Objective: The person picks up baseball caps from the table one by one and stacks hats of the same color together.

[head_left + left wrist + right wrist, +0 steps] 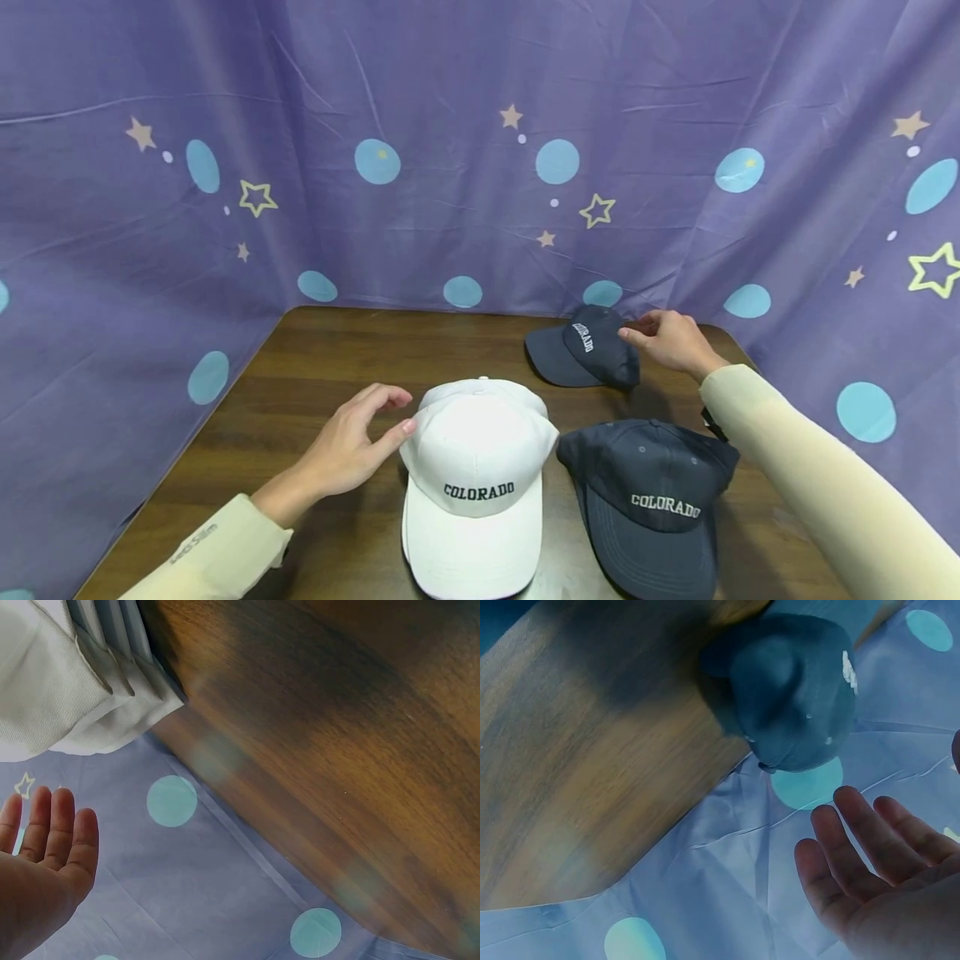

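Observation:
A white cap (480, 446) lettered COLORADO stands at the front middle of the table, brim toward me. In the left wrist view, layered white edges (112, 660) show more than one cap nested together. My left hand (348, 450) is at its left side, thumb tip right at the crown, fingers loosely bent. Toward the back right lies a dark navy cap (596, 346), brim pointing left; the right wrist view shows its rounded crown (799, 690). My right hand (671, 340) is beside that crown, thumb near it, fingers spread and relaxed around nothing.
Front right, under my right forearm, sits another dark navy COLORADO cap (652, 492), close against the white one. The brown wooden table (352, 342) is bordered at back and sides by a purple curtain (450, 225) with stars and dots.

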Available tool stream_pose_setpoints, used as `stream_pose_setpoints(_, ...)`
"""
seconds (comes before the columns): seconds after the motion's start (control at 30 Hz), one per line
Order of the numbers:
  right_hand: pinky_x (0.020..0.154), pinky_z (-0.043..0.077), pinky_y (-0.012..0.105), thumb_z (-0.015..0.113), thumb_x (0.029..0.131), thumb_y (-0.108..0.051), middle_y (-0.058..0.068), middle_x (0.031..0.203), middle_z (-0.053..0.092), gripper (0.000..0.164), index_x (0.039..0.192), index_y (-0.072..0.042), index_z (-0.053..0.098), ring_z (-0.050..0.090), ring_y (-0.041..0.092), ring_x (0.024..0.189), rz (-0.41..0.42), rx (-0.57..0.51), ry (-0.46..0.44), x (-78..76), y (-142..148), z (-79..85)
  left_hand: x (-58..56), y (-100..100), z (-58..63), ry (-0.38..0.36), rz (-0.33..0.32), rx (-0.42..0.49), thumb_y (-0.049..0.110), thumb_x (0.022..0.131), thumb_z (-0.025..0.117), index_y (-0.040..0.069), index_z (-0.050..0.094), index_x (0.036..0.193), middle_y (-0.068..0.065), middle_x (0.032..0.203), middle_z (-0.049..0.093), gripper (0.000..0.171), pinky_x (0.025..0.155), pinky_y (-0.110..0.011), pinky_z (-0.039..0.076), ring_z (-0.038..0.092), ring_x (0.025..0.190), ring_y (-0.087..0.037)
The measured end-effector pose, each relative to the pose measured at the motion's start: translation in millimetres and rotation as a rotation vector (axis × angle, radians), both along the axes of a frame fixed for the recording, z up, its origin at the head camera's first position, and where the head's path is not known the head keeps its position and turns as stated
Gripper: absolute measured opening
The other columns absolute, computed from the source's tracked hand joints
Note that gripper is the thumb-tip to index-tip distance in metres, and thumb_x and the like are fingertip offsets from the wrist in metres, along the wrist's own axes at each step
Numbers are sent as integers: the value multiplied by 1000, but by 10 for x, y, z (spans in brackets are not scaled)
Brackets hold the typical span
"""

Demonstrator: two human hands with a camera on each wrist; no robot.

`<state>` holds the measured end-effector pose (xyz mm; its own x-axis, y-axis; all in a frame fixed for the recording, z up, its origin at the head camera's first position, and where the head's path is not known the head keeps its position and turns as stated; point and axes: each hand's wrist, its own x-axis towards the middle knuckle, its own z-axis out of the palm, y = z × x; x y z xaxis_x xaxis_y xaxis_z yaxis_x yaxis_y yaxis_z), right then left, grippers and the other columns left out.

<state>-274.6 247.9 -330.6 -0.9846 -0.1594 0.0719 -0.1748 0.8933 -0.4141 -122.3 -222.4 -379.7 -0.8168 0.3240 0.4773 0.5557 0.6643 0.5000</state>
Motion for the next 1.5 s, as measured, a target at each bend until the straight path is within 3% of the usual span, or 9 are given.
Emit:
stream_pose_setpoints(0.43,89,46,53,54,86,-66,22,120,60,82,130,2,51,52,39,111,-6,46,-8,-133,-61,-130,12,-4,-7,6,-2,16,39,92,61,21,57,117,7,111,58,31,87,-43,47,52,106,-12)
stream_pose_setpoints(0.8,90,44,57,56,82,-70,26,125,54,89,130,5,50,48,45,113,-47,126,-24,-255,-85,-217,20,-25,-21,-1,-4,10,41,93,60,20,56,117,8,111,57,33,87,-43,47,52,105,-12)
stream_pose_setpoints(1.17,93,41,59,53,88,-62,40,126,44,92,131,18,35,42,53,115,-61,212,-180,-315,-198,-357,24,-18,-26,8,-5,16,39,92,61,20,57,116,7,111,57,31,87,-43,47,52,105,-12)
stream_pose_setpoints(1.5,88,46,49,63,89,-49,33,119,52,81,125,20,41,52,40,105,-11,139,-312,-359,-272,-416,21,-19,-36,0,0,20,40,92,61,20,57,116,8,111,57,32,87,-45,47,52,105,-12)
